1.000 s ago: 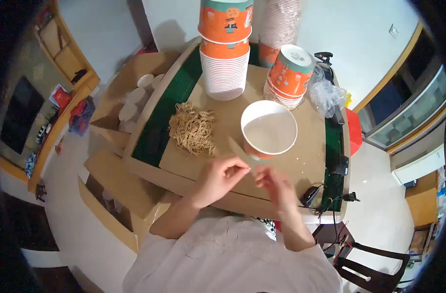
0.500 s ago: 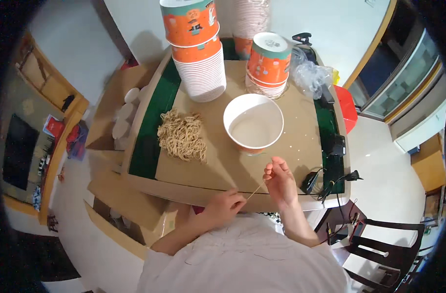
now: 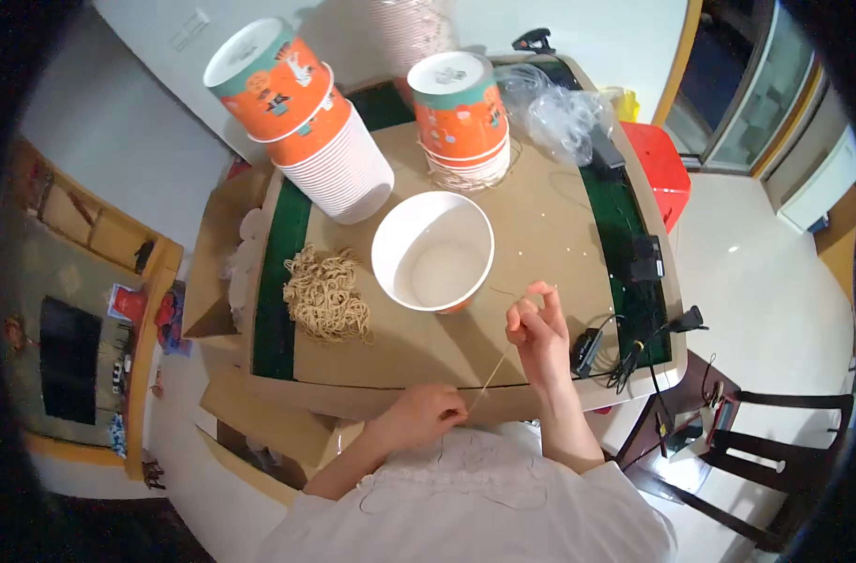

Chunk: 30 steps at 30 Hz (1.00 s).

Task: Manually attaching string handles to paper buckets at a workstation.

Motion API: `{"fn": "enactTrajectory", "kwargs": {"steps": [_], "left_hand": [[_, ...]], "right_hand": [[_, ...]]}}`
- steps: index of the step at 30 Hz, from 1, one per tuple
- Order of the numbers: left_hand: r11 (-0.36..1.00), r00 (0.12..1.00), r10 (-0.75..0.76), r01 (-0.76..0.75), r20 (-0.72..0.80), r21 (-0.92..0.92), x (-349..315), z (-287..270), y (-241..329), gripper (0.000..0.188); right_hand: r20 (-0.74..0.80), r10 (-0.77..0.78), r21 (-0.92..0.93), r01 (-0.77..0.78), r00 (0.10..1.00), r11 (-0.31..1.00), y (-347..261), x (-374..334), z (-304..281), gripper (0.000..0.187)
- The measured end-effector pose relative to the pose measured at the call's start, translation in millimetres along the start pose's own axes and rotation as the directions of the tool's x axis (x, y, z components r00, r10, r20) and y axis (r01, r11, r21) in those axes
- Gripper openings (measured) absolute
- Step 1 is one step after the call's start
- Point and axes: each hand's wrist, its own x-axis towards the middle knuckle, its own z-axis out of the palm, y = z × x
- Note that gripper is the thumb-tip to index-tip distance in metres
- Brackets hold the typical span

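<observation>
Between my two hands a thin tan string (image 3: 490, 377) is stretched taut, slanting up to the right, at the table's near edge. My left hand (image 3: 420, 415) is closed, pinching its lower end close to my shirt. The upper part runs into my right hand (image 3: 540, 340), whose fingers are curled around it, palm partly up. Just beyond the hands stands an open white-lined paper bucket (image 3: 390, 246) with an orange outside. To its left lies a tangled heap of tan string (image 3: 325, 296) on the cardboard.
A tall leaning stack of upside-down orange paper buckets (image 3: 339, 174) is at the back left. A shorter stack (image 3: 461, 122) stands behind the open bucket, with string around its base. Clear plastic bags (image 3: 559, 122), black adapters and cables (image 3: 587, 349) line the right side. A red stool (image 3: 658, 169) stands beyond.
The view has turned, so the table and buckets appear shifted left. My hands still hold the string, and my right-hand fingers have curled slightly differently.
</observation>
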Motion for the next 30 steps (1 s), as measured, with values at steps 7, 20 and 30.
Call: {"fn": "enactTrajectory", "kwargs": {"steps": [7, 20, 30], "left_hand": [[0.932, 0.905, -0.064, -0.097, -0.42, -0.349, 60.0, -32.1, 38.9, 0.03], [0.989, 0.875, 0.069, -0.123, -0.479, -0.082, 81.5, -53.5, 45.0, 0.009], [0.991, 0.789, 0.13, -0.086, -0.6, 0.102, 125.3, -69.3, 42.5, 0.021]], "right_hand": [[0.138, -0.046, -0.239, 0.079, 0.989, 0.968, -25.3, -9.3, 3.8, 0.035], [0.264, -0.183, -0.805, 0.32, 0.947, 0.499, -22.9, -20.5, 5.1, 0.012], [0.06, -0.352, -0.651, 0.304, 0.934, 0.695, -6.4, 17.0, 1.4, 0.007]]}}
